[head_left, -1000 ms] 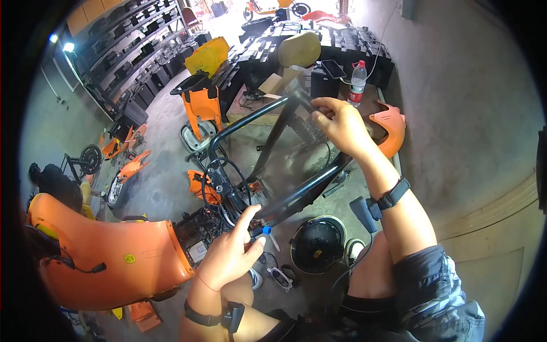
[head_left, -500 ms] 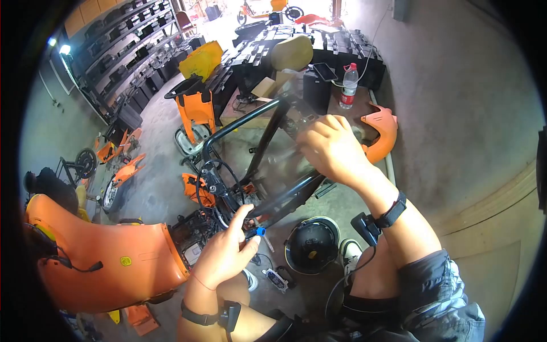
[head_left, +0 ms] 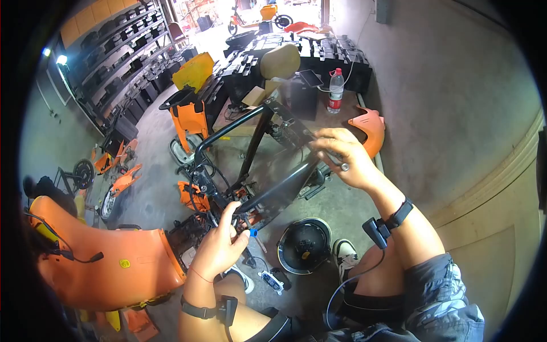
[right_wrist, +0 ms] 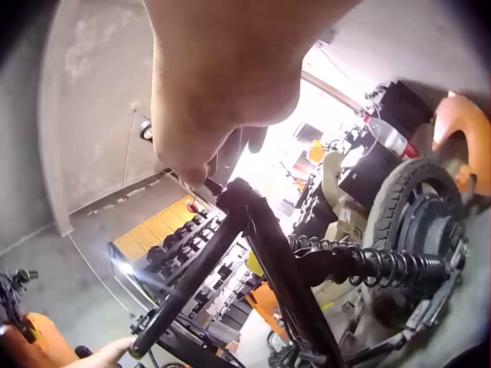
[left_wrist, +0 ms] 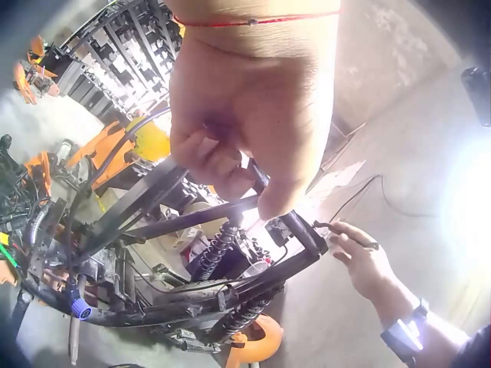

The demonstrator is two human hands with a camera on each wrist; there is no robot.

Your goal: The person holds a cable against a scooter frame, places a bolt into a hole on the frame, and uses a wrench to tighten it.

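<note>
My right hand (head_left: 345,158) pinches a slim tool (head_left: 344,167) with a round metal end, most of it hidden by the fingers. It is beside the far end of a black tubular vehicle frame (head_left: 231,128); the fingertips are right at the frame's end in the right wrist view. My left hand (head_left: 218,245) grips the near end of a thick black frame tube (head_left: 285,185), its fingers curled in the left wrist view. Just below that hand is a small blue cap (left_wrist: 80,308). Coil-spring shock absorbers (right_wrist: 368,264) and a wheel (right_wrist: 414,211) belong to the same vehicle.
An orange body panel (head_left: 108,256) stands at my left. A black helmet (head_left: 305,245) lies upturned by my foot. Ahead are a water bottle (head_left: 336,91), an orange fender (head_left: 370,131) and rows of black batteries (head_left: 319,54). Orange parts (head_left: 122,179) lie on the floor.
The scene has shifted left in the head view. My right hand has come down from the frame's far corner, and the tool's metal end now shows. The left hand keeps its place by the tube.
</note>
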